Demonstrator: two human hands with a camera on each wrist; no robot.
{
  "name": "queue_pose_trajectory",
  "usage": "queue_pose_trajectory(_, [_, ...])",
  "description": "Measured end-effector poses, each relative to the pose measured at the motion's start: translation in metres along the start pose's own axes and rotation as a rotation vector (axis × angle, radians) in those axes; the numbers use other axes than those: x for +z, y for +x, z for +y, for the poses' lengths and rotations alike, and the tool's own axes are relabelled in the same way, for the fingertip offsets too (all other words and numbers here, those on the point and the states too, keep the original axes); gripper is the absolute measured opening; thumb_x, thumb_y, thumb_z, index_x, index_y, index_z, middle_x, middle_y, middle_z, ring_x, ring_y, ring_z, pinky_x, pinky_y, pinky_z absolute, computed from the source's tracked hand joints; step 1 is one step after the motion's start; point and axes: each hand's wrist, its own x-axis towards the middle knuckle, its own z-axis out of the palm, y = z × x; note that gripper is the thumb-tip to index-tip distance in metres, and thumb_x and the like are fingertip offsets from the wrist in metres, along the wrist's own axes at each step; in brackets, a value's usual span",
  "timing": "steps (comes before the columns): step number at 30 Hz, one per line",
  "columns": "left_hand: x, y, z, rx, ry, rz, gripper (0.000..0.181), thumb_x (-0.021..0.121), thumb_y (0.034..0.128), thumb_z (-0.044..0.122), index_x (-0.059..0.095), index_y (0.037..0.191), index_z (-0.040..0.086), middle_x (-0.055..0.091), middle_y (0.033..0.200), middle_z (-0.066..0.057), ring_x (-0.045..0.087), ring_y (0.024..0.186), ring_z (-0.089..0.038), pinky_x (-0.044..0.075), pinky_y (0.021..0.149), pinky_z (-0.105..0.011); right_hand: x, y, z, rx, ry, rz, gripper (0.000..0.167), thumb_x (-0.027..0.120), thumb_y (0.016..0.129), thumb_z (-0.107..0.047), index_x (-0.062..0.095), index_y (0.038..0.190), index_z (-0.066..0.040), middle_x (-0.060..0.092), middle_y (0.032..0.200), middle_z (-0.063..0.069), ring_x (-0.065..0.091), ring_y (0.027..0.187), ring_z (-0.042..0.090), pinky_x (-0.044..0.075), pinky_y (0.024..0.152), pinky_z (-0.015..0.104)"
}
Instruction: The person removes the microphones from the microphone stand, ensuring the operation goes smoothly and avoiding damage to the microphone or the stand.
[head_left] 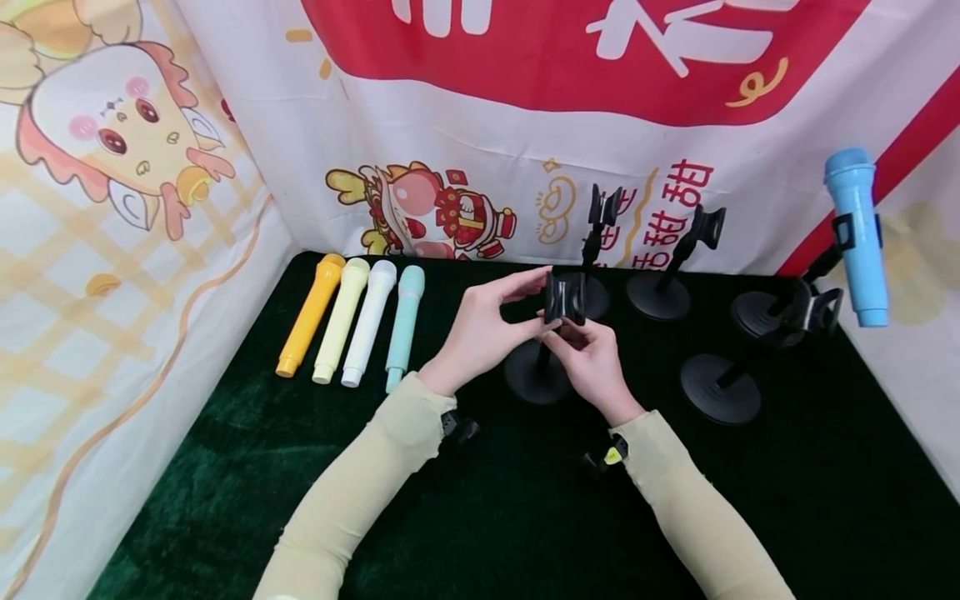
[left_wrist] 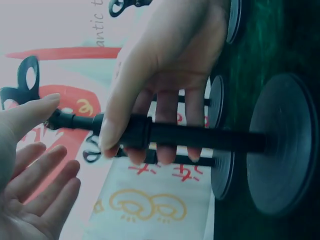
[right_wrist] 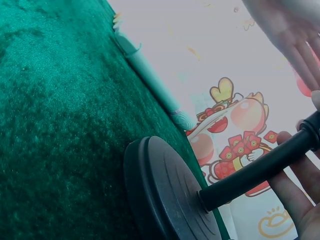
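Note:
A black microphone stand has its round base on the dark green cloth and a clip at the top. My right hand grips the upper pole, thumb on one side and fingers on the other, as the left wrist view shows with the right hand round the collar. Beside the clip is my left hand, its fingers spread. In the left wrist view the left hand has its thumb at the joint below the clip. The right wrist view shows the pole rising from the base.
Orange, pale yellow, white and mint microphones lie at the left. Several black stands, one with its base near the right hand, stand behind and right. A blue microphone sits in one clip. A printed cloth hangs behind.

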Motion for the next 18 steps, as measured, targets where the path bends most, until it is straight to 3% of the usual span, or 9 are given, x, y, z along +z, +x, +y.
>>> queue_pose_trajectory(7, [0.012, 0.008, 0.000, -0.021, -0.047, 0.058, 0.046, 0.078, 0.0886, 0.002, 0.072, 0.131, 0.020, 0.074, 0.112, 0.006, 0.068, 0.099, -0.006, 0.056, 0.090, -0.039, 0.002, -0.001, -0.002, 0.022, -0.017, 0.018, 0.020, 0.076, 0.093, -0.006, 0.075, 0.111, 0.003, 0.075, 0.091, 0.012, 0.068, 0.076, 0.019, 0.052, 0.069, 0.023])
queue_pose_trajectory(18, [0.014, 0.013, 0.000, 0.012, 0.026, 0.105, 0.020, 0.080, 0.0885, 0.005, 0.079, 0.109, 0.007, 0.076, 0.097, 0.001, 0.069, 0.087, -0.006, 0.056, 0.083, -0.028, 0.000, 0.000, -0.001, 0.034, -0.015, 0.013, 0.023, 0.076, 0.094, -0.009, 0.076, 0.115, -0.001, 0.076, 0.093, 0.009, 0.070, 0.083, 0.038, 0.054, 0.073, 0.024])
